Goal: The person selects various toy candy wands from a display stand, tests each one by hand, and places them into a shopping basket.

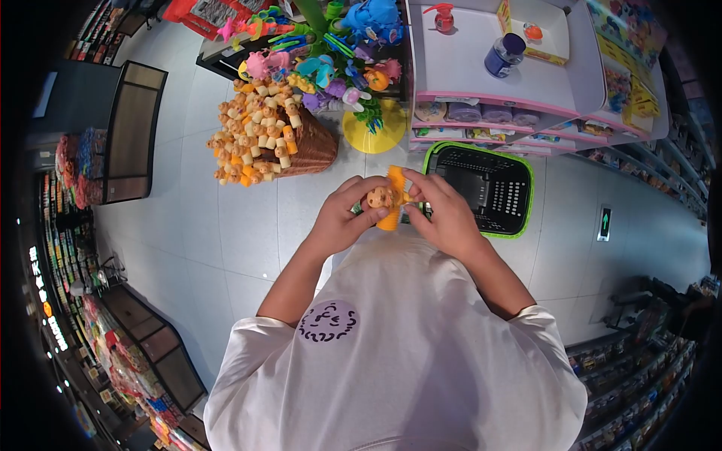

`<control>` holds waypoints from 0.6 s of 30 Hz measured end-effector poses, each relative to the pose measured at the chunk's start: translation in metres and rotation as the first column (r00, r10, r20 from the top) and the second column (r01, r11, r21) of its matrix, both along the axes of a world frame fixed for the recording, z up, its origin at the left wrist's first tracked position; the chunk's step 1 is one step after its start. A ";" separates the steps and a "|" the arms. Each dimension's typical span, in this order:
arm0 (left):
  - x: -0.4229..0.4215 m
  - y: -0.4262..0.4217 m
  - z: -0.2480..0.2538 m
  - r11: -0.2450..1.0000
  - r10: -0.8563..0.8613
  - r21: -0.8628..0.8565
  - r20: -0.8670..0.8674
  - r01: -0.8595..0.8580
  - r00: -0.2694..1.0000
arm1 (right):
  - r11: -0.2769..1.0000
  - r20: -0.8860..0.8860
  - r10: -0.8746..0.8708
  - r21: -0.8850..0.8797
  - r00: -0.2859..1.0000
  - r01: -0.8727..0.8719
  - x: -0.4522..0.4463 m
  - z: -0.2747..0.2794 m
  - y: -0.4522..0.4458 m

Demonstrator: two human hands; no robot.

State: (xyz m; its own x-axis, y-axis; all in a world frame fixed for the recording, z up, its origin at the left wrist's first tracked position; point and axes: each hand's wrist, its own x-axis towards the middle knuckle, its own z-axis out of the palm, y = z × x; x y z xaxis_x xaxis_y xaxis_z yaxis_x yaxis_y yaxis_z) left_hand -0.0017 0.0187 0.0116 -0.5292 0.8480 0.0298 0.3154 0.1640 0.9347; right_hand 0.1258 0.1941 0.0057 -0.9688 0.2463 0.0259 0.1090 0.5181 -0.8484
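Fingers bent, orange toy between hands

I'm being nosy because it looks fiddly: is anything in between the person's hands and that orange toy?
No, nothing that I can see. The left hand holds the orange toy, and the right hand has its fingers at the other side.
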 end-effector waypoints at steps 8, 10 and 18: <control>0.012 0.002 -0.014 0.990 0.110 -0.114 0.201 -0.089 0.973 | 0.974 -0.014 0.114 -0.194 0.993 -0.114 0.003 0.000 -0.008; 0.015 0.002 -0.015 0.995 0.079 -0.077 0.271 -0.060 0.959 | 0.977 -0.032 0.134 -0.166 0.991 -0.137 0.003 0.003 -0.005; 0.021 0.006 -0.014 0.995 -0.094 0.059 0.442 0.076 0.892 | 0.997 -0.038 -0.066 -0.032 0.997 0.065 0.007 -0.008 -0.006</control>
State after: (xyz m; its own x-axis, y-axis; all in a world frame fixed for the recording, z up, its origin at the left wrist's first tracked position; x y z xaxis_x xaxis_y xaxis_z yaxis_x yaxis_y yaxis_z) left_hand 0.0196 0.0245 -0.0019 -0.4209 0.8934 -0.1568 -0.1221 0.1155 0.9858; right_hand 0.1329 0.1884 -0.0027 -0.9491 0.3104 0.0543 0.1087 0.4841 -0.8682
